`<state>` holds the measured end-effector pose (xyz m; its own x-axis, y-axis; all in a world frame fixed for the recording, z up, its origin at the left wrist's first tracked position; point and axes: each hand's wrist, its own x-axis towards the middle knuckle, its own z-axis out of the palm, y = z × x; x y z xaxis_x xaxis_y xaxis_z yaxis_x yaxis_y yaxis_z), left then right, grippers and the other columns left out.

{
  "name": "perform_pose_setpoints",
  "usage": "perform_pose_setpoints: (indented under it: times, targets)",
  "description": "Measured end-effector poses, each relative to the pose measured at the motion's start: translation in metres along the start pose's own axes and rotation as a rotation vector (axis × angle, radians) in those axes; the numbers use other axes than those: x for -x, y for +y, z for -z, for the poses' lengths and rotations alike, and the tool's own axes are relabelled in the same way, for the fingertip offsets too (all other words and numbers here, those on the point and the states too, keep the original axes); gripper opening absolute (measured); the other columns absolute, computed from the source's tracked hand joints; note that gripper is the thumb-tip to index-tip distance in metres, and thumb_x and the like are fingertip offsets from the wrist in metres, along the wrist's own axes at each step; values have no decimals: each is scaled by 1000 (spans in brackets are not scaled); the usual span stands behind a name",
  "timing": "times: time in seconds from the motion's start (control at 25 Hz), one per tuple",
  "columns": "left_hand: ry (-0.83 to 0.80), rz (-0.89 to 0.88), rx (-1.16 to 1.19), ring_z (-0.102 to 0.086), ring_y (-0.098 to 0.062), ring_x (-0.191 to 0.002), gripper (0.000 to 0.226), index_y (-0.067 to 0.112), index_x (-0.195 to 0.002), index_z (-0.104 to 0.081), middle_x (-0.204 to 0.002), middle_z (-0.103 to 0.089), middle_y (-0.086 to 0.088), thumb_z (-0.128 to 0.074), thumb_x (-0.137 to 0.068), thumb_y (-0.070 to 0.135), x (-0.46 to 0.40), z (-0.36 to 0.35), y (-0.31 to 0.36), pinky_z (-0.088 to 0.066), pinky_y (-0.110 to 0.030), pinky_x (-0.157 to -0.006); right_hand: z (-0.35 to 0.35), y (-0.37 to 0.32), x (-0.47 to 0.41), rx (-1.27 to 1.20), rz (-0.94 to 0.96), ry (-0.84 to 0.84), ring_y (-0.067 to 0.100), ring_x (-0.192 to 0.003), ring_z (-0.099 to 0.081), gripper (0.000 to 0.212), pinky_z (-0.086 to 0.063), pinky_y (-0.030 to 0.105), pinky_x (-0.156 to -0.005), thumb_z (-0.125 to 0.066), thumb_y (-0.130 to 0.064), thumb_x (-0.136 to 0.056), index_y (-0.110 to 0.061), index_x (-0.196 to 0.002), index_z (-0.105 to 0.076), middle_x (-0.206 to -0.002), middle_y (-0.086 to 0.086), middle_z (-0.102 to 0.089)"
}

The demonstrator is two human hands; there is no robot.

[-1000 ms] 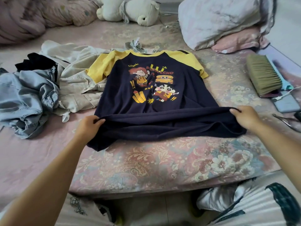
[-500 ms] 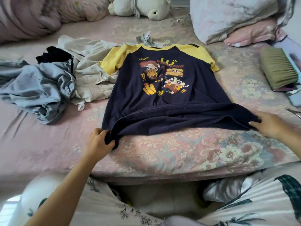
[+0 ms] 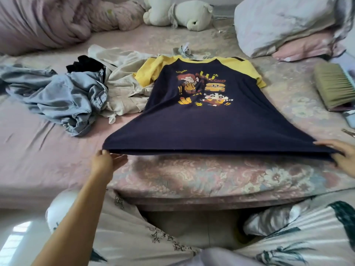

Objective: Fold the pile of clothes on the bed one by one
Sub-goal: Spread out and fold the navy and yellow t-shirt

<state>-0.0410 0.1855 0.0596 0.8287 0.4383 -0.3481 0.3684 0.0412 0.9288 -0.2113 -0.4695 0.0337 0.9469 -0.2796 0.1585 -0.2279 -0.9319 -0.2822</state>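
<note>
A navy T-shirt (image 3: 203, 121) with yellow sleeves and a cartoon print lies face up on the bed, its hem stretched wide and lifted slightly near the bed's front edge. My left hand (image 3: 104, 162) pinches the hem's left corner. At the hem's right corner my right hand (image 3: 343, 157) pinches the cloth between thumb and fingers. To the left lies the pile: a crumpled denim garment (image 3: 63, 98), a beige garment (image 3: 123, 89) and a black one (image 3: 84, 64).
A white plush toy (image 3: 184, 15) sits at the back of the bed (image 3: 211, 177). Pillows (image 3: 284, 24) are stacked back right, bundled bedding back left. A brush (image 3: 334, 85) lies at the right edge. My patterned trousers (image 3: 288, 237) fill the foreground.
Both hands have pulled the hem outward and taut, flattening the folds in the shirt's lower part. The hem now hangs slightly raised off the bed.
</note>
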Motion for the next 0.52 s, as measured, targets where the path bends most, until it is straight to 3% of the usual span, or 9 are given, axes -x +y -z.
perform_pose_setpoints:
  times: [0.04, 0.12, 0.2, 0.32, 0.4, 0.48, 0.52]
  targets:
    - [-61, 72, 71, -62, -30, -70, 17, 0, -103, -48, -88, -59, -19, -32, -99, 1, 4, -4, -4, -56, -37, -61, -1, -3, 10, -13, 5, -21, -1, -75, -63, 50, -47, 8, -62, -45, 12, -83, -25, -110, -64, -101, 8, -63]
    - [-121, 49, -32, -59, -26, -64, 19, 3, -87, -52, -81, -57, -16, -37, -93, -7, 7, -11, -18, -55, -30, -51, -12, -18, 19, 128, 12, -84, 15, -76, -60, 39, -44, 22, -66, -52, 2, -78, -20, -108, -61, -95, 3, -53]
    - [-194, -81, -240, -54, -21, -57, 12, 1, -82, -53, -71, -55, -12, -49, -88, -8, 11, -14, -22, -48, -28, -46, -18, -30, 27, 349, 61, -160, 35, -69, -57, 49, -48, 39, -60, -75, 0, -65, -22, -105, -58, -90, 4, -47]
    - [-197, -285, -561, -49, -21, -58, 13, 4, -86, -51, -65, -52, -5, -55, -80, -7, 13, -5, -21, -39, -30, -49, -12, -62, 25, 475, 202, -147, 36, -58, -57, 38, -45, 40, -47, -87, 4, -48, -4, -77, -64, -71, 14, -54]
    - [-146, -339, -598, -55, -30, -63, 18, 6, -87, -50, -68, -56, -9, -53, -78, -9, 11, 3, -17, -43, -38, -56, -4, -73, 22, 424, 190, -34, 36, -55, -57, 30, -45, 40, -46, -82, 9, -55, -2, -70, -59, -64, 16, -53]
    - [-60, -407, -568, -58, -31, -63, 26, 11, -91, -50, -71, -58, -10, -52, -77, -11, 7, 15, -13, -48, -45, -62, 10, -61, 16, 331, 0, 151, 38, -57, -57, 18, -48, 42, -50, -67, 4, -75, -4, -88, -55, -68, 22, -56]
    - [-25, -436, -561, -58, -29, -63, 32, 15, -94, -48, -72, -58, -7, -52, -77, -11, 3, 21, -15, -47, -44, -64, 17, -52, 16, 286, -103, 115, 37, -58, -57, 19, -48, 42, -52, -59, -2, -82, -10, -98, -52, -71, 21, -58]
